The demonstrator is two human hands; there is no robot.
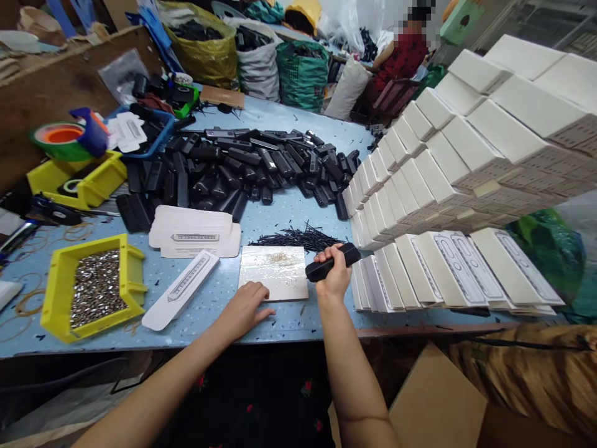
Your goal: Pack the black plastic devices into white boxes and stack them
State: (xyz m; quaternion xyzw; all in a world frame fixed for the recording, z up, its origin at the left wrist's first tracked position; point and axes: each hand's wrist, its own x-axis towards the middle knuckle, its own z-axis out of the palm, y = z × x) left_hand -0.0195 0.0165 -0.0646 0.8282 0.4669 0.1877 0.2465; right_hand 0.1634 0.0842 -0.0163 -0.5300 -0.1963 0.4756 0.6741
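A black casing is in the right hand, over the right edge of a pale board at the near side of the desk. The fingers wrap its middle, leaving both ends free, a grip that probably lets it be turned easily; it lies tilted, its right end farther away. The left hand grips nothing visible: palm down with loosely bent fingers, it rests at the board's near left corner, perhaps to steady it. Small shiny bits are scattered on the board, whose pale surface likely makes them easier to see. Just beyond it lies a loose pile of thin black rods, seemingly kept within short reach. To the left are a printed carton and, farther left, a yellow bin of metal pieces, its walls keeping them together. Far across the desk spreads a heap of similar black casings; on the right, white boxes stand in tight tiers, presumably to save space.
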